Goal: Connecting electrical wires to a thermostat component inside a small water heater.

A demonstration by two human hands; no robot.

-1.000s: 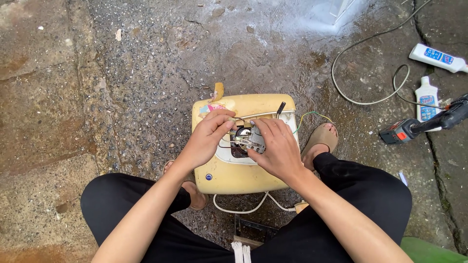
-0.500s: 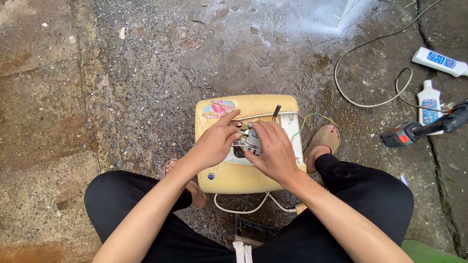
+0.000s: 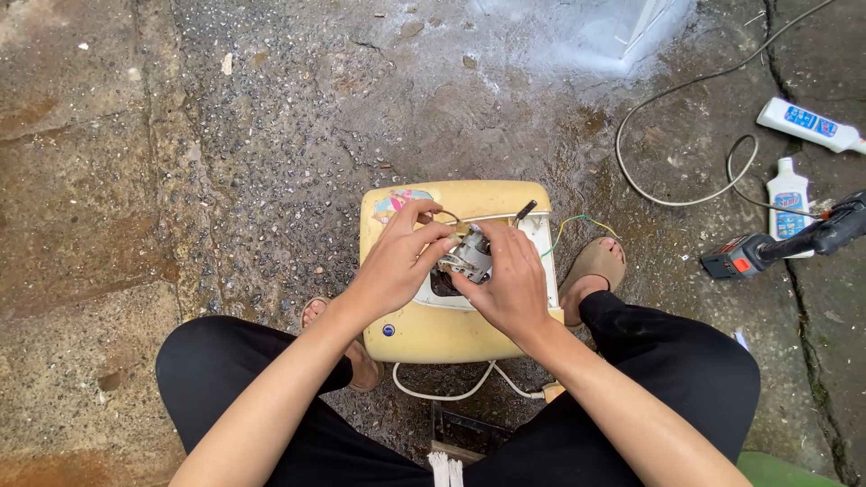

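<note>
While both hands work at the open top of the yellow appliance casing (image 3: 451,329), set on wet concrete between the person's knees, the small grey metal component (image 3: 467,259) should be held level and eased gently, keeping the thin wires (image 3: 568,223) at the far right unstrained. Left hand (image 3: 397,261) pinches narrowly on the component's left edge. Right hand (image 3: 514,284) curls closed over its right side.

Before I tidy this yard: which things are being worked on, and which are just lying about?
In hand: yellow appliance casing; grey metal part, held by left hand and right hand; its coloured wires.

Lying about: two white bottles; power drill; loose cable.
</note>
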